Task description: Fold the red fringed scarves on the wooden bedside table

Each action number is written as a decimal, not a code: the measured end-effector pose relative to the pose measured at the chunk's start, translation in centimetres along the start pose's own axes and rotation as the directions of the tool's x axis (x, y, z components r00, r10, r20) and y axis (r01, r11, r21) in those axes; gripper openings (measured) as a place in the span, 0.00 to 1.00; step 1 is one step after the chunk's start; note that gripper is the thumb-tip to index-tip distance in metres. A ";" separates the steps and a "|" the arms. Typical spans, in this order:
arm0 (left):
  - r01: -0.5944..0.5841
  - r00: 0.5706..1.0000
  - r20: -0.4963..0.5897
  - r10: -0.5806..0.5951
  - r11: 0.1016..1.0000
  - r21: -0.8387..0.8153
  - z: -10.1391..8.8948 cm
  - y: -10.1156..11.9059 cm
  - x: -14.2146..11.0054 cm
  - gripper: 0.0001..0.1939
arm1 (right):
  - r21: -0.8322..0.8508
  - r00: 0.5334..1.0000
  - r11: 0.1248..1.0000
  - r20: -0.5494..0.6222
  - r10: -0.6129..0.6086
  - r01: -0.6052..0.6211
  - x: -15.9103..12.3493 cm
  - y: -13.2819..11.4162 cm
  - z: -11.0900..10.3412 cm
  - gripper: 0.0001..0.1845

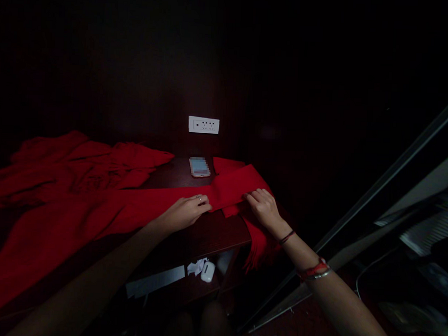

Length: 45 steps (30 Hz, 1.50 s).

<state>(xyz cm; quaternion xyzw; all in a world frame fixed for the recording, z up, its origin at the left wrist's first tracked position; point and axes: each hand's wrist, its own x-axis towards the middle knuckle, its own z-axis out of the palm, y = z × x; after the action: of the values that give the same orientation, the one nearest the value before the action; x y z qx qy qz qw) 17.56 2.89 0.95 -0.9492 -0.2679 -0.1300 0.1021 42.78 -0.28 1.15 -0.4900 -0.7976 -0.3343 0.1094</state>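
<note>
A long red scarf lies across a dark wooden bedside table and spills left onto more red cloth. My left hand, a ring on one finger, rests on the scarf with its fingers curled on the fabric. My right hand pinches the scarf's folded end near the table's right edge. The scarf's fringe hangs over that edge. My right wrist wears a red band and thin bracelets.
A phone lies at the table's back. A white wall socket sits above it. On the shelf below are white paper and a small white case. Crumpled red fabric covers the left. A dark slanted panel edge runs at right.
</note>
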 end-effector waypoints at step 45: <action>0.137 0.990 -0.029 -0.135 0.985 0.102 1.9 2.6 1.2 0.08 | 0.059 0.976 0.995 0.201 -0.088 0.078 0.4 -0.4 -1.6 0.09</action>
<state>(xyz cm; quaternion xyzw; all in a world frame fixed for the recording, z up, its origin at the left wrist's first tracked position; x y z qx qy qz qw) 20.29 1.77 -0.78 -0.9206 -0.3374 -0.1328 0.1451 41.92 -1.15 2.42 -0.4848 -0.8326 -0.2666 0.0255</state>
